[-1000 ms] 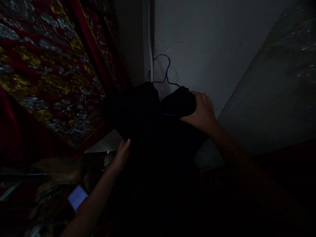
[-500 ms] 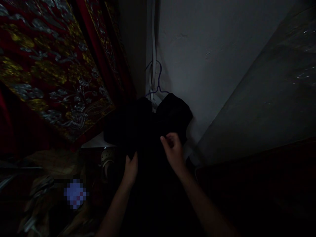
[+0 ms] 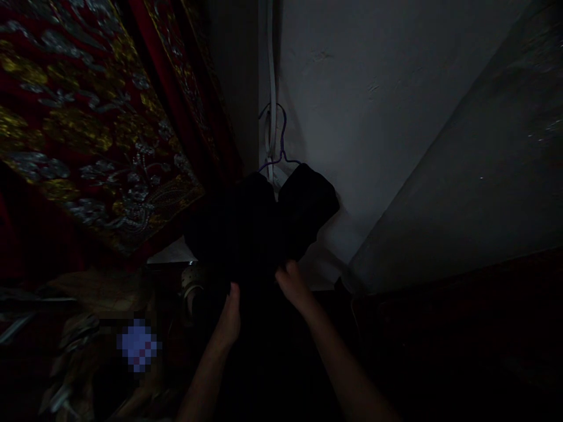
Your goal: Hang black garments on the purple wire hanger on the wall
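Note:
A black garment (image 3: 259, 228) with short sleeves hangs on a thin purple hanger (image 3: 282, 149) against the wall. My right hand (image 3: 292, 284) is closed at the garment's right side, below the sleeve, its fingers pinching the dark cloth. My left hand (image 3: 229, 316) is at the garment's left side, lower than the collar, with the thumb upward and the other fingers hidden in the dark fabric. The lower part of the garment blends into shadow, so its folds and hem cannot be made out.
A red cloth (image 3: 105, 135) with gold and silver embroidery hangs at the left. White cables (image 3: 271, 70) run down the grey wall (image 3: 352, 88) behind the hanger. A pale clog (image 3: 192, 278) shows at lower left, near cluttered items (image 3: 79, 334).
My right hand has moved down and slightly left, and its fingers have closed on the cloth. The garment's right sleeve is drawn inward. My left hand has shifted slightly downward.

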`<state>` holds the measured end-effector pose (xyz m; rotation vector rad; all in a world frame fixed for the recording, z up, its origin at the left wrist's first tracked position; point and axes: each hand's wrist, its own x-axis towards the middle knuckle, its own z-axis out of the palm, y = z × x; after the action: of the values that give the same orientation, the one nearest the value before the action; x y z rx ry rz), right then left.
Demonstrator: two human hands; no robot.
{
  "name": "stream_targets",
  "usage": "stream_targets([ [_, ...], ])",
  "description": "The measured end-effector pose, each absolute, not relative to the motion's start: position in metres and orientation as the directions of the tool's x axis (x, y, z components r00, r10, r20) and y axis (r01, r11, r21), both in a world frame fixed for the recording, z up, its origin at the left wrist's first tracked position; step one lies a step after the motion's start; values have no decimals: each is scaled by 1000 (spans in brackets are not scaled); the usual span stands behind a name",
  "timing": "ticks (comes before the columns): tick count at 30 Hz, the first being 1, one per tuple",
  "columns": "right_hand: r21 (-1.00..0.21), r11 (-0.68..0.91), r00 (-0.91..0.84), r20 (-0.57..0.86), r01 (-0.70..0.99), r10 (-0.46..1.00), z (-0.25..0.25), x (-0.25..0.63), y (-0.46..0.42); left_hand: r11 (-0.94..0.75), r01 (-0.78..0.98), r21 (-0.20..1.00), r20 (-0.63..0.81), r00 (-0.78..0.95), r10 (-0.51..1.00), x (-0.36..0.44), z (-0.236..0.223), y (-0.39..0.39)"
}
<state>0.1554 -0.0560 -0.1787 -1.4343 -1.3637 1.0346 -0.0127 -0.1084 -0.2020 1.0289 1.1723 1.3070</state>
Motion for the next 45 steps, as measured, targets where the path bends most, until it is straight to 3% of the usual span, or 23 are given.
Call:
stream_targets([
  [3, -955, -106, 7, -108, 279, 994, -184, 158, -63, -50, -2, 999, 48, -235, 971, -6, -193, -114],
  [5, -971, -129, 28, -126, 201, 992, -194, 159, -77, -158, 204, 966, 233, -423, 876, -2, -187, -121],
  [7, -991, -116, 92, -109, 72, 990, -203, 157, -96, -231, 404, 885, 442, -575, 688, 2, -186, -131],
  [9, -995, -97, 155, -100, -28, 983, -207, 155, -113, -282, 495, 822, 549, -558, 623, 9, -191, -140],
  [12, -996, -74, 138, -79, -45, 987, -201, 152, -127, -350, 406, 844, 461, -219, 860, 22, -201, -144],
  [15, -1000, -17, 74, -16, 15, 997, -189, 156, -127, -291, 300, 908, 309, -10, 951, 33, -205, -136],
  [19, -1000, 15, -63, 14, 19, 998, -174, 169, -125, -279, 269, 922, 285, 18, 958, 43, -197, -126],
  [23, -994, -108, -206, -106, 0, 973, -158, 177, -118, -262, 257, 930, 288, -69, 955, 48, -191, -128],
  [26, -989, -145, -211, -138, -21, 968, -129, 180, -93, -250, 273, 929, 285, -97, 954, 48, -198, -128],
  [31, -981, 67, -67, 80, -184, 995, -44, 187, -37, -235, 349, 907, 286, -102, 953, 46, -211, -121],
  [36, -955, 253, -50, 264, -158, 963, 11, 184, -29, -252, 354, 900, 279, -25, 960, 49, -197, -119],
  [40, -957, 276, -73, 283, -93, 956, 0, 178, -42, -246, 131, 960, 253, -41, 967, 36, -175, -123],
  [43, -962, 261, -71, 266, -77, 961, -16, 178, -43, -197, -293, 935, 179, -87, 980, 22, -149, -129],
  [45, -967, 241, -64, 246, -79, 967, -25, 178, -40, -116, -583, 804, 123, -28, 992, 17, -129, -133],
])
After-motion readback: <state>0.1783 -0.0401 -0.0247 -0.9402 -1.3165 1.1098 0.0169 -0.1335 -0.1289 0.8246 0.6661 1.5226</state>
